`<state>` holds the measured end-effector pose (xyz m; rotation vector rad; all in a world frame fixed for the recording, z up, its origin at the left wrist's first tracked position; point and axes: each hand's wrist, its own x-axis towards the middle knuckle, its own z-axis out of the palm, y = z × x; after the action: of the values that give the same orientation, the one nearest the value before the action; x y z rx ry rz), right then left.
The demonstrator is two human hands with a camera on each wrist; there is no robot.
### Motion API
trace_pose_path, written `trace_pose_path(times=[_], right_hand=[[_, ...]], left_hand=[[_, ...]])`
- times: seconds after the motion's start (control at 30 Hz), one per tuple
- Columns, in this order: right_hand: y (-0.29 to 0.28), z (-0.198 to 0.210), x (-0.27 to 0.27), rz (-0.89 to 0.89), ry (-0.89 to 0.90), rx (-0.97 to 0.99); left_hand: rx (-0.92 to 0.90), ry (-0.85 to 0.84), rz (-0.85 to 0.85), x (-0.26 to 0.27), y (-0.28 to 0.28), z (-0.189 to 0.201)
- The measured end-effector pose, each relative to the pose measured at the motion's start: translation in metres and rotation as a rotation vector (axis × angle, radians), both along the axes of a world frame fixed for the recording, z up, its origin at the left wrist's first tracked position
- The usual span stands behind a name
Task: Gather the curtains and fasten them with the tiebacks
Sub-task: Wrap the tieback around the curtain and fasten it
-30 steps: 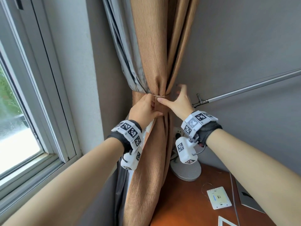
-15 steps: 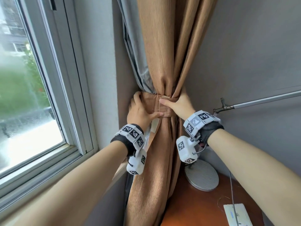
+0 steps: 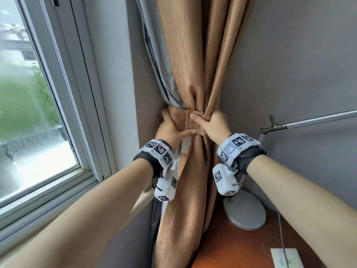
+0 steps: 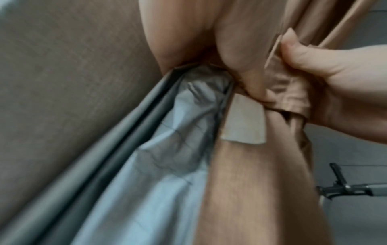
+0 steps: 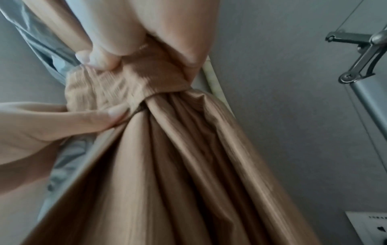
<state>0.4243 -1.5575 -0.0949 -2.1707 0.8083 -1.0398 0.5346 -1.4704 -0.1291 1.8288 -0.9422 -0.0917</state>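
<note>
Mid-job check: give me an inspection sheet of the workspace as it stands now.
Surface: brown desk at lower right.
Job's things: tan curtain with grey lining bunched; matching tieback wrapped round it.
Clutter: lamp base, white plate on desk.
Grips: left hand and right hand both grip the tieback.
Cables: thin cable crosses the desk.
Surroundings: window left, grey wall right, lamp arm.
</note>
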Motion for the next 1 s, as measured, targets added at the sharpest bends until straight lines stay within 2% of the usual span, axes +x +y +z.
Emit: trace_pose_path(times=[0.1, 0.33, 0.47, 0.6, 0.83, 0.9, 1.0], right_hand=[[0.002, 0.000, -0.002, 0.034, 0.010, 0.037], [0.004, -0.003, -0.007, 0.047, 0.133, -0.076], [0.009, -0.005, -0.008, 0.048, 0.051, -0.076], [0.004, -0.008, -0.014, 0.156, 0.056, -0.048], [0.020, -0.011, -0.030, 0.191, 0.147, -0.016], [0.031, -0.011, -0.031, 0.172, 0.148, 0.005], [0.057, -0.009, -0.030, 0.050, 0.102, 0.012]], left_hand=[[0.023, 0.065, -0.043, 0.000, 0.004, 0.001], [0.004, 0.044, 0.068, -0.009, 0.009, -0.001], [0.001, 0.031, 0.104, -0.016, 0.014, -0.003], [-0.009, 0.008, 0.145, -0.023, 0.019, -0.005], [0.029, 0.053, 0.094, -0.031, 0.040, -0.010], [0.094, 0.010, 0.056, -0.032, 0.056, -0.007], [0.153, -0.077, 0.084, -0.031, 0.098, -0.004]])
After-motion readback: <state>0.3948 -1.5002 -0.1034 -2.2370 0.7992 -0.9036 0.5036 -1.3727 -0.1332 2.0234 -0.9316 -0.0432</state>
